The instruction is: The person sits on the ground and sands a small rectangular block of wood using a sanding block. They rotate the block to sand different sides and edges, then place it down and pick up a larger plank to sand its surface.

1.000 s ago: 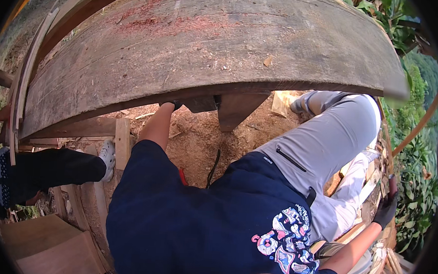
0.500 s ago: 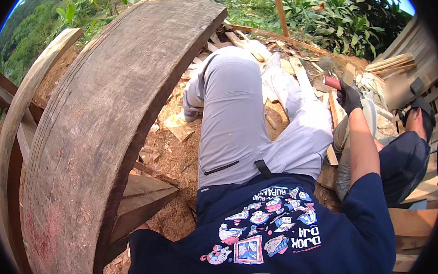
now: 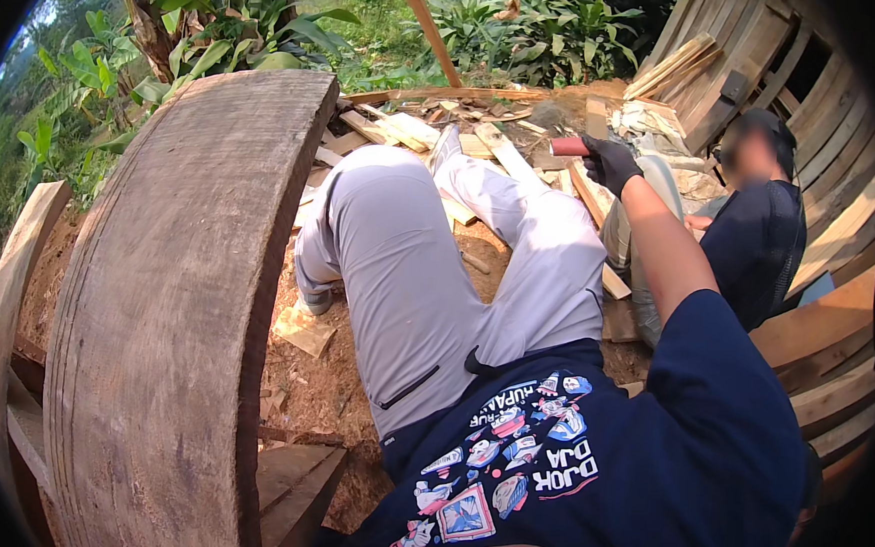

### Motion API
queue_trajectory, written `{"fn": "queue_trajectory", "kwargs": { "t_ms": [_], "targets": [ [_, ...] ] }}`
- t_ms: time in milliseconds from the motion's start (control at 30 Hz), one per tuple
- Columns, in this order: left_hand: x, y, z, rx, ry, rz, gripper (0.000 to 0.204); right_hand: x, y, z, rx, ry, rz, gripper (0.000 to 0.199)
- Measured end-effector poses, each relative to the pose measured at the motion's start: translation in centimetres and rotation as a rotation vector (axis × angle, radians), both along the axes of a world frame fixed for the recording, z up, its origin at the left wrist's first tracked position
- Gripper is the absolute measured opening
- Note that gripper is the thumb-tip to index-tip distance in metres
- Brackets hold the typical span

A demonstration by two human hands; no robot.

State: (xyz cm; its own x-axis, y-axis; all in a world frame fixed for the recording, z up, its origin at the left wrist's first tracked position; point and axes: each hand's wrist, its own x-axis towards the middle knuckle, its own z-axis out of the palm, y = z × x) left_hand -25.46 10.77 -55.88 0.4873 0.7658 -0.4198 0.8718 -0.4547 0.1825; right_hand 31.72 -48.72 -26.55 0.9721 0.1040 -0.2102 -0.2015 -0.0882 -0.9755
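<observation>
Right hand [image 3: 612, 162], black-gloved, arm stretched out to the far right; fingers wrapped tight round one red tool handle [image 3: 568, 147], held above the scrap planks [image 3: 485, 146]. Left hand not in view. One broad curved timber [image 3: 180, 308] fills the left, its edge just beside the grey-trousered leg [image 3: 408, 272]; sawdust ground [image 3: 315, 386] between. One other person [image 3: 756, 228] sits close right, against stacked boards [image 3: 824, 337]

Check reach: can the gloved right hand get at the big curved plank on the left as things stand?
Probably not at once. The right hand is stretched far right, shut on a red-handled tool, and the person's legs lie between it and the curved plank.
</observation>
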Motion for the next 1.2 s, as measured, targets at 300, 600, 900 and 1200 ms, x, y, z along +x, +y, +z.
{"fn": "queue_trajectory", "kwargs": {
  "t_ms": [300, 600, 900, 1200],
  "targets": [
    [-0.5, -1.2, 0.9, -0.024, -0.104, -0.012, 0.057, -2.6, 2.1, 1.5, -0.064, -0.048, -0.014, 0.03],
    [-1.3, -4.0, 4.5, -0.067, -0.267, -0.032, 0.056, -0.5, 1.5, 1.5, -0.049, -0.057, 0.026, 0.03],
    [-1.4, -9.1, 11.3, -0.084, -0.306, -0.094, 0.054, -3.1, -1.8, 1.8, -1.12, -0.752, -0.261, 0.044],
    [1.3, -14.3, 18.6, -0.083, -0.224, -0.207, 0.053, -11.0, -7.9, 2.6, -1.719, -0.165, 0.393, 0.037]
  ]
}}
